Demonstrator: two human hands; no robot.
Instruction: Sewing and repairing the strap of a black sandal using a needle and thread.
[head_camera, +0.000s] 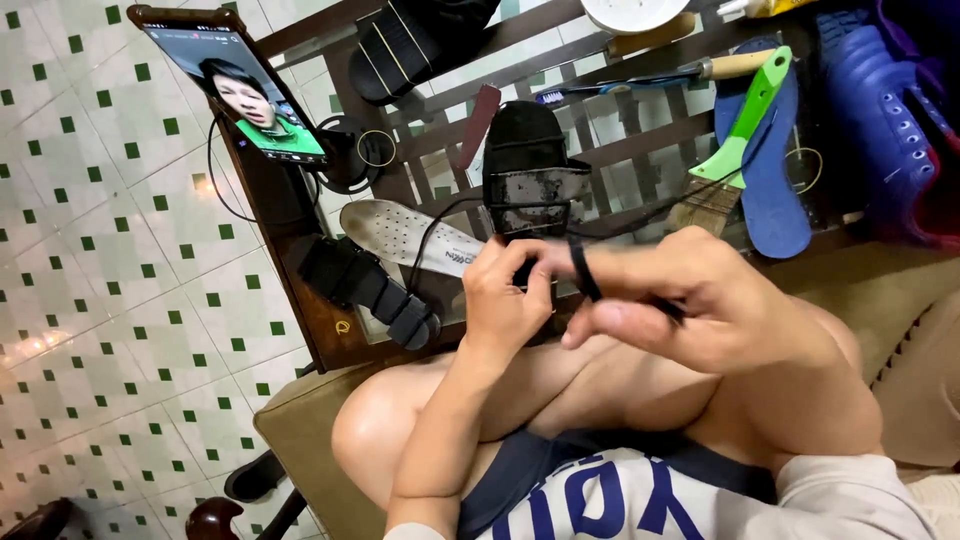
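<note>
A black sandal (528, 165) with a worn grey strap stands upright over my knees. My left hand (505, 300) grips its lower end from below. My right hand (690, 300) is closed around a thin black tool or cord (583, 270) that crosses my index finger, its tip next to the sandal's heel. A black wire (440, 222) loops from the sandal area to the left.
A dark wooden slatted table (620, 145) carries a white insole (400, 232), black sandals (372, 288), a blue insole (775, 180), a green-handled brush (745, 125), a blue clog (880, 120) and a phone (240, 90) on a stand. Green-and-white tiled floor (110, 300) lies to the left.
</note>
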